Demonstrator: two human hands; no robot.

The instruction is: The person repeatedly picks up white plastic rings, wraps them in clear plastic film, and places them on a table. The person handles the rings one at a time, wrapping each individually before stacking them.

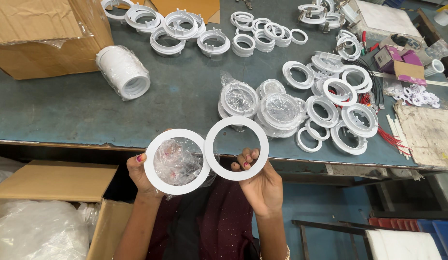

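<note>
Worktable: bagged ring stack, loose rings beyond held rings.

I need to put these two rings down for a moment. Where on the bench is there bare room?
The widest bare patch of the blue-grey bench lies along its near edge, between the wrapped stack of rings and the bagged round covers. A smaller gap sits behind those covers. The right half, with loose white rings and red wires, is crowded.

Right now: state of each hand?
Left hand: closed on a white ring with crumpled plastic wrap.
Right hand: closed on a bare white ring.
</note>
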